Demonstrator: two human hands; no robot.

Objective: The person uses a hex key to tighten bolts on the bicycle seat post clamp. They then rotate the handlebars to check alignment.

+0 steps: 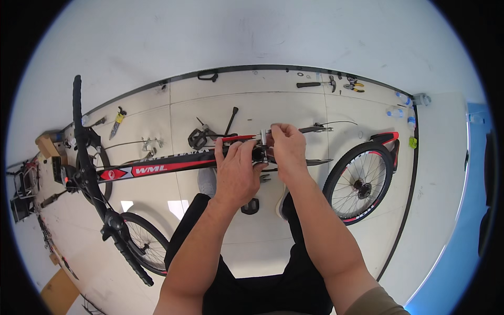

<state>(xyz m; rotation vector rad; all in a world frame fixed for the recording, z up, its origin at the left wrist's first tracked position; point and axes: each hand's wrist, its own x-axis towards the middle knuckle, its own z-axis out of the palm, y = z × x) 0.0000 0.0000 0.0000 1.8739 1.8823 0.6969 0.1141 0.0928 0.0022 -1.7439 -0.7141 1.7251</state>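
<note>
The bicycle frame (184, 161) crosses before the person's knees; the left hand (236, 170) is clamped on it. The right hand (289, 149) is close beside, at a silver part (264, 137); I can't tell whether it grips. Handlebars (95, 176) crowd the left, a wheel (363, 189) the right. Hammer (317, 84) and pliers (354, 86) lie on pale tiles (283, 111) by a white wall (236, 37).

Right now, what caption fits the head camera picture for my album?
Left hand and right hand at a bike frame, a wheel off to the right.
</note>
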